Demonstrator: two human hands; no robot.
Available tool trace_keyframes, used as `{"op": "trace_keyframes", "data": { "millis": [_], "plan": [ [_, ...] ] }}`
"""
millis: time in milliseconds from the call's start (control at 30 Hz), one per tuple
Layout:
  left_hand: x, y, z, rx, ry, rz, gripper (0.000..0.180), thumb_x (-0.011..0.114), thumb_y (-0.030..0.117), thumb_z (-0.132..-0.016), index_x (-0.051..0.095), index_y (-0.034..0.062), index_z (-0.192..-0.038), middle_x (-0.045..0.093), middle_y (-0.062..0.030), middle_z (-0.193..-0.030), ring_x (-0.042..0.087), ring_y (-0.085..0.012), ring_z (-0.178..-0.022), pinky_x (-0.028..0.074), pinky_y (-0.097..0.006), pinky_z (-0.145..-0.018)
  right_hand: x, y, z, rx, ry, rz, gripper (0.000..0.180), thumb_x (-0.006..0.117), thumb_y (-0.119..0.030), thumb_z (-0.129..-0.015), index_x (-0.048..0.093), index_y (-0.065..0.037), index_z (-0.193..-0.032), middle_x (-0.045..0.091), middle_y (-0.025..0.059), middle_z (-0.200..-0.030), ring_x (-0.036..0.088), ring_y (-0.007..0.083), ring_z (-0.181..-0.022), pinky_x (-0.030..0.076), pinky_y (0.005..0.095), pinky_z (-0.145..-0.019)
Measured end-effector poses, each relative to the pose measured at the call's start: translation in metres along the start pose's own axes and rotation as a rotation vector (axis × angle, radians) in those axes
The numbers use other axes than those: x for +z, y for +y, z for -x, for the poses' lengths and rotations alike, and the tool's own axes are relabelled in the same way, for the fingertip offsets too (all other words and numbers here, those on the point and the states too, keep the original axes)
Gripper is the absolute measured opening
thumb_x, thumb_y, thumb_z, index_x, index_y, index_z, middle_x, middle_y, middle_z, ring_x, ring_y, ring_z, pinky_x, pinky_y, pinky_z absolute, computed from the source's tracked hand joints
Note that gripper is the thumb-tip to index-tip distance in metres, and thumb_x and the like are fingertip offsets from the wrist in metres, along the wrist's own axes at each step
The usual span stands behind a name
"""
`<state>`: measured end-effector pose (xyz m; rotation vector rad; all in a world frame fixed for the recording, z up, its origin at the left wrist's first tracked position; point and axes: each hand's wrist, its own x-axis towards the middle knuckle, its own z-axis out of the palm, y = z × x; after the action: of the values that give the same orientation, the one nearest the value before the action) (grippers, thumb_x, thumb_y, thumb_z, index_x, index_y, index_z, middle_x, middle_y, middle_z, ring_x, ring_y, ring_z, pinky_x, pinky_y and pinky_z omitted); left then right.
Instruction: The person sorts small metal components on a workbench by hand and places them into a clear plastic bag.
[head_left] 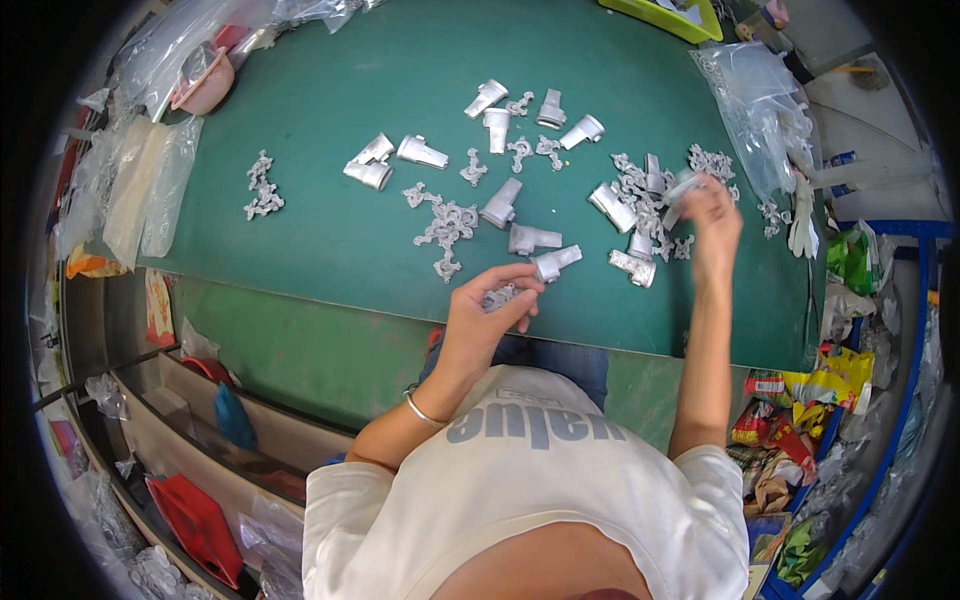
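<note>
Curled around a few small pieces (pixel 500 297), the left hand (pixel 474 314) is closed loosely enough that the grey metal shows between thumb and fingers. It is at the near side of the green table (pixel 330 245), its fingertips just beside a silver part (pixel 560 262) lying on its side. A bangle (pixel 424 408) rings that wrist. The right hand (pixel 714 212) is blurred; its fingers look pinched together on a pale part (pixel 682 188), probably another silver one, though the smear makes this hard to tell. Below it spreads a grey heap (pixel 640 185), with several silver parts lying in and around it.

Between the hands and to the left, more silver parts lie scattered, with a grey cluster (pixel 446 236) among them and a smaller cluster (pixel 263 190) well apart toward the left end. Farther out, a pink basket (pixel 206 88) and clear bags (pixel 165 190) sit along the left edge, and other bags (pixel 755 95) lie at the right edge. A lime tray (pixel 665 17) stands at the far side. Off the table, a red basin (pixel 195 525) is at lower left and a blue frame (pixel 925 400) at right.
</note>
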<state>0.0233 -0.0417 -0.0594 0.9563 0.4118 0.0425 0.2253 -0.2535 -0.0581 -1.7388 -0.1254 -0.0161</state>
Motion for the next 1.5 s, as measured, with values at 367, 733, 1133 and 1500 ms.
{"op": "trace_keyframes", "data": {
  "millis": [367, 733, 1133, 1500],
  "plan": [
    [-0.001, -0.009, -0.006, -0.098, 0.05, -0.011, 0.024, 0.056, 0.001, -0.082, 0.056, -0.0028, -0.106, 0.059, -0.0091, -0.089, 0.055, -0.0122, -0.071, 0.043, -0.023, -0.054, -0.033, 0.007, -0.026, -0.421, 0.078, 0.838, 0.024, 0.06, -0.01, -0.076, 0.062, -0.006, -0.099, 0.051, 0.0137, -0.113, 0.046, 0.031, -0.102, 0.037, 0.0399, -0.087],
    [0.026, -0.012, -0.024, -0.041, -0.136, -0.225, 0.027, 0.053, -0.002, -0.082, 0.056, -0.0033, -0.108, 0.061, -0.0098, -0.093, 0.057, -0.0114, -0.069, 0.046, -0.021, -0.054, 0.007, 0.013, 0.058, -0.446, -0.501, 0.753, 0.048, 0.065, -0.016, -0.074, 0.052, -0.014, -0.12, 0.04, 0.008, -0.132, 0.03, 0.0365, -0.125, 0.026, 0.0487, -0.101],
    [0.043, -0.011, -0.037, 0.011, -0.203, -0.362, 0.027, 0.053, -0.003, -0.082, 0.056, -0.0031, -0.109, 0.06, -0.0092, -0.097, 0.057, -0.0101, -0.069, 0.047, -0.021, -0.055, -0.014, 0.012, 0.02, -0.461, -0.25, 0.847, 0.019, 0.066, -0.006, -0.07, 0.064, -0.003, -0.089, 0.056, 0.0067, -0.095, 0.048, 0.0246, -0.087, 0.038, 0.0347, -0.075],
    [0.052, -0.012, -0.037, -0.018, -0.195, -0.307, 0.029, 0.055, -0.003, -0.082, 0.056, -0.0024, -0.11, 0.06, -0.0084, -0.088, 0.056, -0.0108, -0.067, 0.047, -0.022, -0.053, -0.018, 0.003, 0.06, 0.09, -0.244, 0.067, 0.024, 0.047, -0.017, -0.09, 0.061, 0.002, -0.088, 0.06, 0.0047, -0.081, 0.05, 0.0149, -0.072, 0.038, 0.0264, -0.068]
  ]
}}
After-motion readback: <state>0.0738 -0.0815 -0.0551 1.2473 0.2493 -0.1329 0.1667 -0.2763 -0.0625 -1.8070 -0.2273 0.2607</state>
